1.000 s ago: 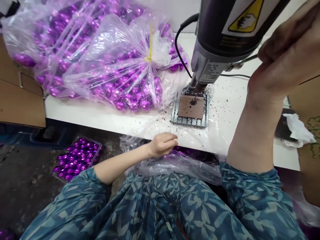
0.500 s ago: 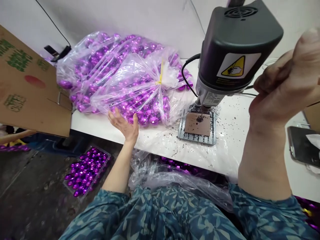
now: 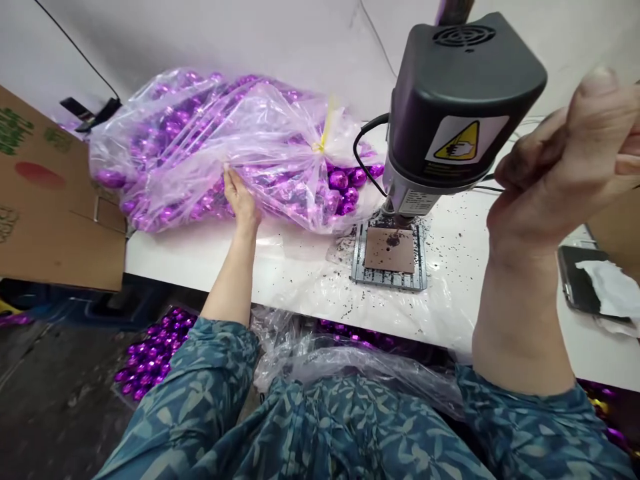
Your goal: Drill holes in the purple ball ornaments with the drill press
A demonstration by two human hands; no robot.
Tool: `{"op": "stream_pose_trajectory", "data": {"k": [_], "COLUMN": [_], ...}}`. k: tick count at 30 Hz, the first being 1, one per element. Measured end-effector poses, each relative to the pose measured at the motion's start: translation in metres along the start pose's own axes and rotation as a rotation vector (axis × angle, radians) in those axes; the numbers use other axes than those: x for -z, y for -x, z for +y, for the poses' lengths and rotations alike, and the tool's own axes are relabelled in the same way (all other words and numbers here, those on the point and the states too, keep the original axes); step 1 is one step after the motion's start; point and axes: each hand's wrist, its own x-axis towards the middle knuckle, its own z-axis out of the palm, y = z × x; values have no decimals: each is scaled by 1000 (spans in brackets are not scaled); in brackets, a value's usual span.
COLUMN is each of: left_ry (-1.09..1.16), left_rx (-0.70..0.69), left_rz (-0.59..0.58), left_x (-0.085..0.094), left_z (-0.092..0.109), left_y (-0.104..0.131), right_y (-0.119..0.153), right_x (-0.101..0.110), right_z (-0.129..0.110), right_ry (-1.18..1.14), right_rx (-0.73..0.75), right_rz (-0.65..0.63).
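My left hand (image 3: 243, 200) presses against the front of a clear plastic bag (image 3: 200, 153) of shiny purple balls, its fingers stretched out along the plastic. A yellow tie (image 3: 323, 139) gathers the bag's neck. My right hand (image 3: 565, 167) is raised beside the dark drill press head (image 3: 470, 100), its fingers curled; what they hold is hidden. Under the drill, a brown square plate (image 3: 389, 252) with a small dark hole lies on a grooved metal base (image 3: 419, 273). Dark shavings are scattered around it.
A cardboard box (image 3: 60, 213) stands at the left. A tray of purple balls (image 3: 150, 353) lies on the floor. A phone (image 3: 580, 283) and white tissue (image 3: 613, 287) lie at the right on the white table (image 3: 290, 267). Loose plastic (image 3: 350, 367) hangs at the front edge.
My left hand has moved up into the bag's front, its fingers closer together. The bag's front has shifted back, baring more table. My right hand stays raised. The view has shifted slightly.
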Motion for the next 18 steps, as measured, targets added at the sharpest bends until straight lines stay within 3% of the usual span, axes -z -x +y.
{"op": "stream_pose_trajectory", "data": {"k": [3,7,10,12,14,18], "left_ry": [3,-146,-205,-241,-288,-374], "left_rx": [128,183,181,98,-105,-571], "left_rz": [143,150,229,242,101,-583], "left_x": [6,23,33,31,17,-26], "left_z": [3,6,13,26,44,76], "left_y": [6,51,79,92,106,136], "right_y": [1,0,-1,0,0,1], "right_x": [1,1,0,-1,-3,-4], "right_z": [-4,-3,0,2,3,5], "right_ry": [32,29,56,59,30,0], "right_rx": [-64,-76,-76,-64,-23,30], "right_rz": [-12,-7,10,21,26,22]}}
